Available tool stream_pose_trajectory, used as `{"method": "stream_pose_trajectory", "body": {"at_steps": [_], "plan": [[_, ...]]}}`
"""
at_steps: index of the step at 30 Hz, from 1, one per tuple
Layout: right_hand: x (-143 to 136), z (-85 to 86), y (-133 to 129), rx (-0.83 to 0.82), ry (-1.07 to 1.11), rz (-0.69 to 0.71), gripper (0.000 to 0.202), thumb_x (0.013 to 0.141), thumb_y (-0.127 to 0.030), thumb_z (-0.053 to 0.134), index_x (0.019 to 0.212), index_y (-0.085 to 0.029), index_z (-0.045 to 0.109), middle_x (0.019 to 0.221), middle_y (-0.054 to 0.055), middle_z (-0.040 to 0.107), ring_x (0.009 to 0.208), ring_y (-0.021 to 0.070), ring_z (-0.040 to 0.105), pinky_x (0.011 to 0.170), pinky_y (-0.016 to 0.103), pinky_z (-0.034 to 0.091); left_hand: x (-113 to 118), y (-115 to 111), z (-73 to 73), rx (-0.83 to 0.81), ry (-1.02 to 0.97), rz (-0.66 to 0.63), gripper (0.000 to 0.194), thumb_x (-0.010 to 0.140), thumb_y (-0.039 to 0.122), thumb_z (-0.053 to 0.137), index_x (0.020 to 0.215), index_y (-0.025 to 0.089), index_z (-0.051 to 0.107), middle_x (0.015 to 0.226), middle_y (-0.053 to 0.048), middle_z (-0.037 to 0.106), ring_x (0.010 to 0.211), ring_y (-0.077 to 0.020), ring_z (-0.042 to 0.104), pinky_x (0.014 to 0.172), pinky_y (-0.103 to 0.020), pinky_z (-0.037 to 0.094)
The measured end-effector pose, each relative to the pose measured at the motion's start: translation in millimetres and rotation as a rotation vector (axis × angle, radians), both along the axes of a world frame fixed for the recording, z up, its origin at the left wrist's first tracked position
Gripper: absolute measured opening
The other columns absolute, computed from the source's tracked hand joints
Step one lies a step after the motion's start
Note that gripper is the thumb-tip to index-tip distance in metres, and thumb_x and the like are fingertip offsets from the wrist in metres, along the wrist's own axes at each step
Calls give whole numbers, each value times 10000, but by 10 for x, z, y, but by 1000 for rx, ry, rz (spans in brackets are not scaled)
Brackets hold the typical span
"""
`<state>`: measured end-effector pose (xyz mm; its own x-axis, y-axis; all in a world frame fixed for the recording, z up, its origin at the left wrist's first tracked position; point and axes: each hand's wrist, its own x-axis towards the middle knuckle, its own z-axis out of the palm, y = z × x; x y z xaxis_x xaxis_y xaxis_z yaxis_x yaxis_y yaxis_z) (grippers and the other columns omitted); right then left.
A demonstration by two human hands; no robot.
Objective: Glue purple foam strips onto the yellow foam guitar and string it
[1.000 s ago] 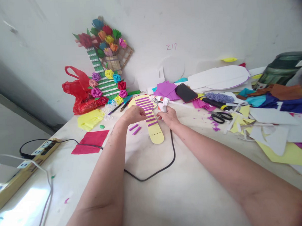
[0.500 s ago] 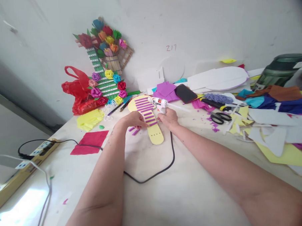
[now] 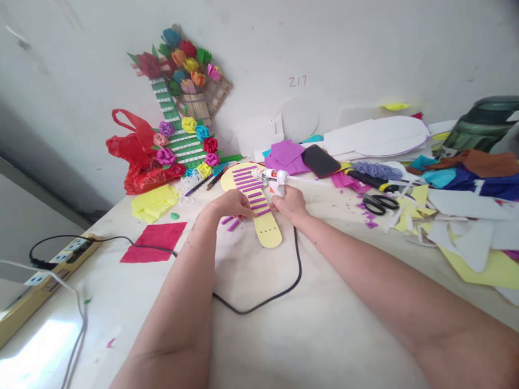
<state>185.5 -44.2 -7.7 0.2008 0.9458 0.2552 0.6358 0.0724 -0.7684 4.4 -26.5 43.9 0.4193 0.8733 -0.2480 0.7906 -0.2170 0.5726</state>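
Observation:
A hot glue gun (image 3: 278, 185), white with a clear glue stick at its back, is in my right hand (image 3: 291, 203), whose fingers wrap round the handle. Its nozzle points left over a yellow sole-shaped board (image 3: 270, 231) that lies on the table. Purple strips (image 3: 249, 182) run across the board in rows, and small dark holes show near its close end. My left hand (image 3: 234, 205) is closed at the board's left edge, its fingertips on the edge by the lowest strip. Loose purple strips (image 3: 232, 224) lie below that hand, partly hidden by it.
A black cord (image 3: 264, 306) loops across the table towards a power strip (image 3: 65, 266) at left. Scissors (image 3: 379, 203), a black phone (image 3: 320, 161) and paper scraps (image 3: 472, 237) lie to the right. A paper-flower guitar (image 3: 186, 143) leans on the wall beside a red bag (image 3: 132, 148).
The glue gun's nozzle has shifted slightly left over the strips. Both hands stay in nearly the same place, and the view has tilted a little.

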Motion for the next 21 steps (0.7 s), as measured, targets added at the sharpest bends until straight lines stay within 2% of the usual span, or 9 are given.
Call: {"method": "stream_pose_trajectory", "body": {"at_steps": [10, 21], "plan": [[-3, -9, 2, -5, -23, 7, 208, 667, -290, 523, 818, -213, 643, 757, 19, 676, 773, 174, 626, 652, 231, 453, -20, 35, -50, 9, 31, -40, 176, 569, 320, 660, 628, 155, 640, 594, -29, 656, 570, -139, 605, 518, -209, 456], [-17, -16, 3, -10, 25, 38, 182, 672, -286, 544, 801, -211, 648, 709, 23, 672, 751, 182, 630, 636, 236, 460, -43, 54, -77, -12, 2, -18, 165, 570, 314, 654, 616, 157, 633, 588, -27, 650, 564, -141, 607, 527, -217, 468]]}}
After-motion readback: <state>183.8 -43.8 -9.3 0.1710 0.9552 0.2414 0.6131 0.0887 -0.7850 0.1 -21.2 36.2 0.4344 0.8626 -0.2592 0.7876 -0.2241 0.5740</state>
